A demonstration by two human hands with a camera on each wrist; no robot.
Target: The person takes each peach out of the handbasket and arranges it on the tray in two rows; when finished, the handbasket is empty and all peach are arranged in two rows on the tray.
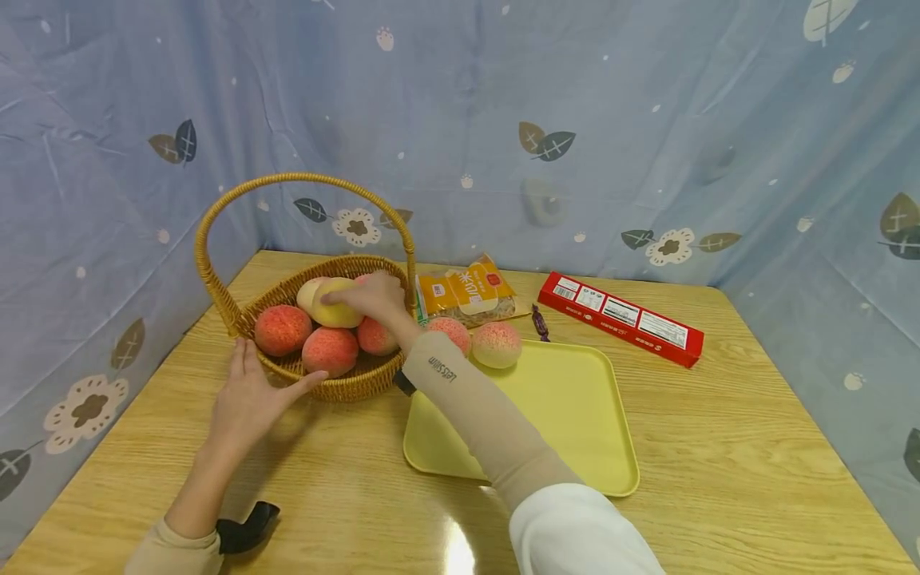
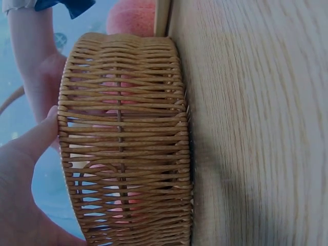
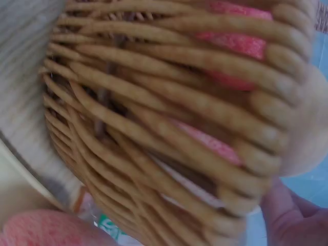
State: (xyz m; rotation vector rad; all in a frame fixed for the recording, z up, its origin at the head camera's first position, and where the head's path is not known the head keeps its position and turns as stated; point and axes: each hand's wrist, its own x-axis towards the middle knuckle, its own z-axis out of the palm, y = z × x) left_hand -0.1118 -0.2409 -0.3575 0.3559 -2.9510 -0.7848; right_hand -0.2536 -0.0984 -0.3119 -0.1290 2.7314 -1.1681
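Observation:
A wicker basket (image 1: 352, 390) with a tall arched handle stands at the left of the table, holding several red and pale peaches (image 1: 330, 352). My right hand (image 1: 379, 297) is over the basket and grips a yellow peach (image 1: 338, 310) on top of the others. In the right wrist view, part of that hand (image 3: 292, 218) shows beyond the woven wall (image 3: 154, 97). With thumb and fingers spread, my left hand (image 1: 247, 399) touches the basket's near rim. Its thumb (image 2: 38, 136) rests on the rim in the left wrist view.
A yellow tray (image 1: 568, 423) lies right of the basket, under my right forearm. Two peaches (image 1: 497, 345) sit at its far left corner. Behind are an orange food bag (image 1: 470, 294), a purple wrapped candy (image 1: 541, 323) and a long red box (image 1: 620, 318). Curtains surround the table.

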